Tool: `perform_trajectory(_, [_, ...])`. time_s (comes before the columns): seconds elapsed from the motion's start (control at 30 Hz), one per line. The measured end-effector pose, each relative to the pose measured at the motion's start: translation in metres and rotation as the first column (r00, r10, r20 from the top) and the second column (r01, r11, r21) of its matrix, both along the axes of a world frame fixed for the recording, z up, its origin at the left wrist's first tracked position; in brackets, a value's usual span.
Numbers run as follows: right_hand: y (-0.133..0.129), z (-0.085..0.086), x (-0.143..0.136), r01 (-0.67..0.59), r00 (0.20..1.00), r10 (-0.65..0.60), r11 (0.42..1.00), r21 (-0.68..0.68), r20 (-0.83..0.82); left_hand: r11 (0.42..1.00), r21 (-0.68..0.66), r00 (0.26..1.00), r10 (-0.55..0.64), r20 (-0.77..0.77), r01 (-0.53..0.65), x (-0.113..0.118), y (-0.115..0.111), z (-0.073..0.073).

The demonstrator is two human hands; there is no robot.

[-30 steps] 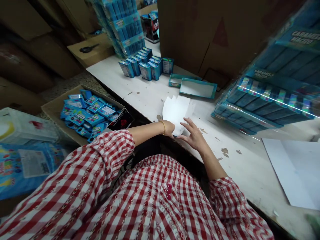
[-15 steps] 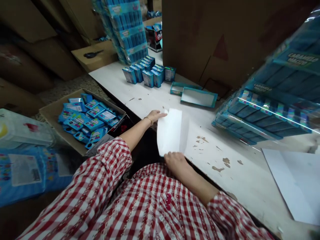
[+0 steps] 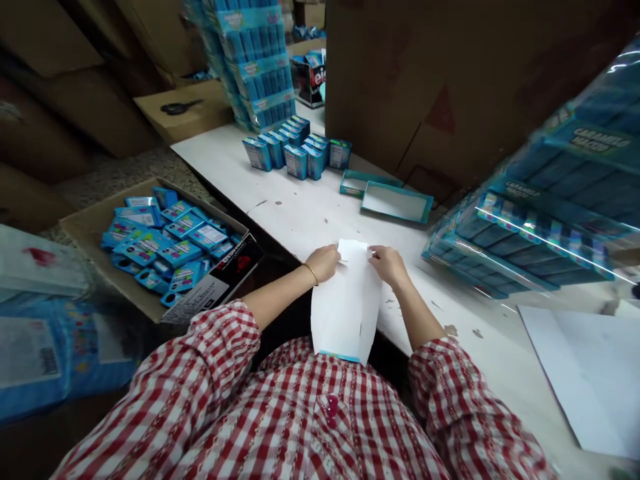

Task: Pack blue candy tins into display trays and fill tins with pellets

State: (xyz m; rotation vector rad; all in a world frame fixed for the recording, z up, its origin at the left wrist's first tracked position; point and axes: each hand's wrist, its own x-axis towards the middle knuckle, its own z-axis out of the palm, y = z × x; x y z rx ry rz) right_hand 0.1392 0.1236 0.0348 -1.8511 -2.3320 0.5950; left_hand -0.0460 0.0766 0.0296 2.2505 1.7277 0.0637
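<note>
A white card blank (image 3: 345, 300) with a blue strip along its near end lies lengthwise between my chest and the table, its sides bent up a little. My left hand (image 3: 324, 263) pinches its far left corner; a bracelet is on that wrist. At the far right corner my right hand (image 3: 388, 264) grips the card's edge with bent fingers. Beyond the hands, two shallow blue-edged trays (image 3: 397, 201) with white insides rest on the table, one partly over the other. Small blue boxes (image 3: 296, 161) stand upright in rows behind them.
On the left, an open carton (image 3: 245, 257) holds blue packs. Wrapped blue stacks stand at the back (image 3: 270, 67) and right (image 3: 520, 247) of the white table (image 3: 280, 213). White sheets (image 3: 585, 373) lie at the right. A big brown carton (image 3: 390, 80) rises behind the trays.
My right hand has moved from the card's near end to its far right corner. The card has shifted nearer to my body, and my left hand is slightly lower and further right, still gripping it.
</note>
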Motion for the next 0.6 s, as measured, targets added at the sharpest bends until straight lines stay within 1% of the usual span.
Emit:
perform_trajectory(0.1, [-0.004, 0.003, 0.0, -0.043, 0.999, 0.044, 0.999, -0.02, 0.025, 0.983, -0.067, 0.983, -0.173, -0.064, 0.169, 0.007, 0.01, 0.003])
perform_trajectory(0.2, [0.0, 0.002, 0.002, -0.018, 0.999, 0.021, 0.994, -0.105, 0.029, 0.928, -0.255, 0.951, -0.3, -0.077, 0.272, 0.014, 0.027, 0.011])
perform_trajectory(0.27, [0.003, -0.001, 0.004, -0.003, 1.0, 0.003, 0.989, -0.148, 0.003, 0.896, -0.355, 0.94, -0.323, -0.111, 0.267, 0.018, 0.035, 0.017])
perform_trajectory(0.3, [0.004, -0.002, 0.006, -0.005, 1.0, 0.003, 0.988, -0.152, -0.015, 0.89, -0.38, 0.938, -0.32, -0.131, 0.25, 0.02, 0.038, 0.02])
perform_trajectory(0.4, [0.001, -0.004, 0.009, -0.05, 0.996, 0.04, 0.991, -0.123, -0.078, 0.893, -0.393, 0.939, -0.301, -0.165, 0.217, 0.025, 0.04, 0.025])
perform_trajectory(0.5, [-0.004, -0.002, 0.01, -0.082, 0.99, 0.071, 0.993, -0.09, -0.118, 0.895, -0.398, 0.942, -0.288, -0.172, 0.201, 0.027, 0.038, 0.025])
perform_trajectory(0.6, [-0.002, -0.001, 0.007, 0.011, 0.994, -0.024, 0.992, -0.124, -0.104, 0.894, -0.403, 0.941, -0.287, -0.179, 0.196, 0.028, 0.038, 0.025])
